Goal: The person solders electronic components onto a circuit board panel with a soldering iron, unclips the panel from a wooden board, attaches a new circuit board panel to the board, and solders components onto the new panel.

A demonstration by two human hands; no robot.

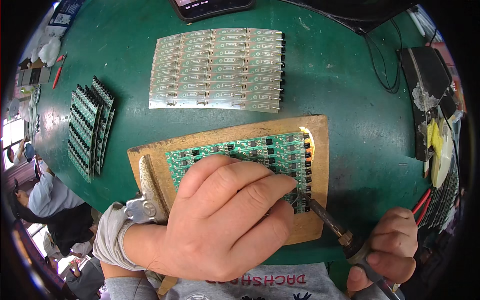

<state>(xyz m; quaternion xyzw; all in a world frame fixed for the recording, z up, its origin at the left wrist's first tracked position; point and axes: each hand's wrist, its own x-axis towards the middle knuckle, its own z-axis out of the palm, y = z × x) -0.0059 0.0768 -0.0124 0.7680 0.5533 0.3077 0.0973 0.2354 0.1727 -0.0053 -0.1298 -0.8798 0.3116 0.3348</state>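
My left hand is closed above a green circuit board panel, covering much of its lower left part. Its fingertips pinch a thin strand that looks like solder wire, mostly hidden by the fingers. At the right, my right hand grips a soldering iron by its handle. The iron slants up and left, and its tip meets the panel's right side close to my left fingertips. Rows of small black parts line that right edge. Beneath the panel lies a worn wooden board.
Another panel of strips lies farther back, below a phone. Populated panels lean together at left, near red-handled pliers. A dark box, a yellow sponge and cables occupy the right. People sit beyond the table's left edge.
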